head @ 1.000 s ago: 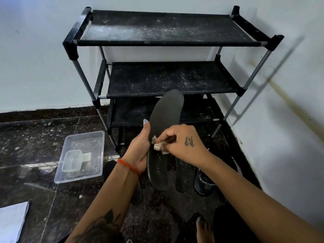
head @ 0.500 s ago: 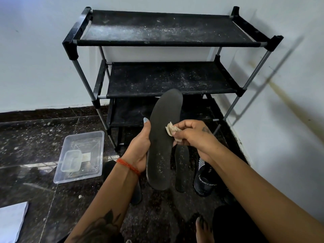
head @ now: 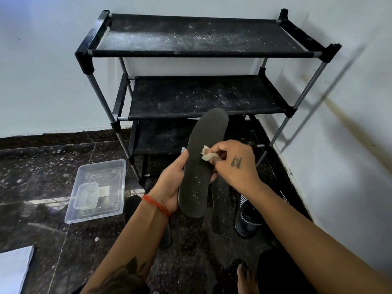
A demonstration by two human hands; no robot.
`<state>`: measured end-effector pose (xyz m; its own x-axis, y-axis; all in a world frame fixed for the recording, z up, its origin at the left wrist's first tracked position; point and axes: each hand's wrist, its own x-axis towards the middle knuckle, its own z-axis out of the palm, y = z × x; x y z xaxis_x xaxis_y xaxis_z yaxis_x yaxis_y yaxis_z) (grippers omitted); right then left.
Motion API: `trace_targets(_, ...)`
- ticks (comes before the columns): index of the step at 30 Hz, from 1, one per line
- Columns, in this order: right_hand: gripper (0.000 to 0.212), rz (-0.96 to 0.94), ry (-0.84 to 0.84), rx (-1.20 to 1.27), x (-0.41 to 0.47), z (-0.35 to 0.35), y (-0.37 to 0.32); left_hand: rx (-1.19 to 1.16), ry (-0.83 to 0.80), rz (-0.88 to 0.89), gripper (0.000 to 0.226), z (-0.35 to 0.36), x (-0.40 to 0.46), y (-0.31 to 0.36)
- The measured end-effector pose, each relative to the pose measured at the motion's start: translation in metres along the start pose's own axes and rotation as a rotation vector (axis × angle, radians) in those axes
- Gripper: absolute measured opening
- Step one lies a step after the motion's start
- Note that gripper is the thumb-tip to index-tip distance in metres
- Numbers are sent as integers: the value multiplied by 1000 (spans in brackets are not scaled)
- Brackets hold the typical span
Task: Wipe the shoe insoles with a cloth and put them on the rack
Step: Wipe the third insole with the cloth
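Left hand (head: pixel 169 185) wrapped around the lower half of a dark insole (head: pixel 203 162), holding it upright in front of the dusty black shoe rack (head: pixel 201 98), thumb along its left edge. Right hand (head: pixel 235 164) pinching a small crumpled cloth (head: pixel 206 155) against the insole's middle. On the dark floor (head: pixel 42 166) beneath: a second insole (head: pixel 220 204), a black shoe (head: pixel 248 219) just right of it, a clear plastic container (head: pixel 97 189) to the left.

Home corner: shoe rack (head: pixel 203 98), tiled floor (head: pixel 42 162).
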<state>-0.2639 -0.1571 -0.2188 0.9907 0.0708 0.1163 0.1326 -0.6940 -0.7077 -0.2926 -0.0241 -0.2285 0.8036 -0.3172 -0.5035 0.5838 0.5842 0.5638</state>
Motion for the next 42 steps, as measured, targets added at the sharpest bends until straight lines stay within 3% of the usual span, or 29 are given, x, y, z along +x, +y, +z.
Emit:
trace_targets(5,9,-103,-239,36,-13,-2,-16,47,24,-43,63,-7,2,1)
trace_targets(8,12,-46,-413,264,-13,-9,-22,40,18,-49,67,-8,4,2)
trace_targets(12,18,81,-127,575,-4,-10,-19,5,4,37,57,-4,7,-1)
trace_targets(15,14,27,-23,405,2,-3,-13,55,25,95,59,-3,12,-6)
trace_targets(19,14,-97,-62,189,1,7,-15,178,108,128,67,-3,10,-4)
trace_targets(22,15,-135,-254,230,-3,-1,-23,278,154,135,73,-7,11,-4)
trace_targets(24,12,-104,-465,254,-5,-12,-25,244,172,124,78,-7,13,-2)
trace_targets(26,15,-54,-532,312,-5,-18,-25,164,163,105,81,-8,16,-1)
trace_targets(30,16,-78,-106,404,4,-12,-21,107,117,127,72,-7,18,-6)
trace_targets(33,15,-99,11,216,10,-2,-16,143,98,125,70,-4,17,-9)
trace_targets(37,11,-90,-98,182,5,-2,-22,189,158,131,73,-4,16,-5)
trace_targets(42,11,-106,-424,276,-8,-10,-28,281,206,182,81,-2,9,-2)
